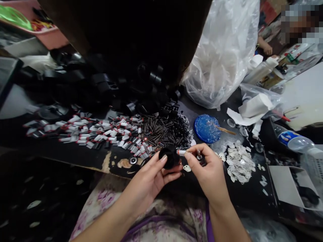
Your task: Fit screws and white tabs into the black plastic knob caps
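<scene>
My left hand [151, 178] is wrapped round a black round plastic part [168, 158], its thumb on the near rim. Pinched between thumb and forefinger of my right hand [210, 173] is a small white cylinder with a red end [181, 152], that end close to the black part; whether they touch I cannot tell. A dark metal-tipped piece [199, 156] also sits within the curled right fingers; its kind is unclear. Beyond the left hand lie many similar white cylinders [101, 131] and a heap of small springs [158, 131].
Right of my hands are a pile of thin pale plates [239, 163] and a blue lid with a stick [207, 128]. A clear plastic bag [222, 53], a bottle [297, 141] and an open box [287, 186] stand further right. Black parts [103, 82] crowd the back. Another person's hand [264, 47] shows far right.
</scene>
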Motion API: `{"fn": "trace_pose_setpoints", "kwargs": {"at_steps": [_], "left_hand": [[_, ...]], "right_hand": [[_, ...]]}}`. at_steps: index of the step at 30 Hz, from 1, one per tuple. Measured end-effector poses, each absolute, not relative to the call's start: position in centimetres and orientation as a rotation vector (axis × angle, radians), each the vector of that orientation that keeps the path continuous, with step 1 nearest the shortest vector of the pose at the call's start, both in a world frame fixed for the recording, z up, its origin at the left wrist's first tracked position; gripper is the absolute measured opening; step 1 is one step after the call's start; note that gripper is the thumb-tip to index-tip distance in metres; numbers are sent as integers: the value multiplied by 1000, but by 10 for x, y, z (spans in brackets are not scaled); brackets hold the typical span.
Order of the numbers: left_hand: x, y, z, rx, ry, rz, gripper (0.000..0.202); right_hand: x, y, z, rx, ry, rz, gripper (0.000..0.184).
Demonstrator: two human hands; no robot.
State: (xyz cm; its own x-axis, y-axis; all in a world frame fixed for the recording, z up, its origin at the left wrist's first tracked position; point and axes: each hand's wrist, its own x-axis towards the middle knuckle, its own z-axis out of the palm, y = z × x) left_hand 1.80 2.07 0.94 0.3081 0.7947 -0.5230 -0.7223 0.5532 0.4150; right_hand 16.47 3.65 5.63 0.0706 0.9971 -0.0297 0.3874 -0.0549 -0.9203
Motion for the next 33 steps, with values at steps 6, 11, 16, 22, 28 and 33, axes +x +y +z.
{"fn": "trace_pose_setpoints", "kwargs": {"at_steps": [6,11,16,22,28,33], "left_hand": [[16,14,-3,393,893,1111,18],[7,12,-8,698,1088,1092,22],[3,12,-3,701,1093,1083,24],[4,9,-11,618,986,1054,23],[6,9,-3,515,905,1015,22],[2,3,5,291,908,936,27]], "right_hand": [[164,34,60,-1597,-1530,975,9],[164,30,60,-1536,-1411,1106,14],[165,28,59,-1520,-1358,1162,16],[165,22,55,-1588,-1486,976,11],[168,15,51,-1435,-1779,694,3],[177,17,54,-1383,-1524,1437,22]]}}
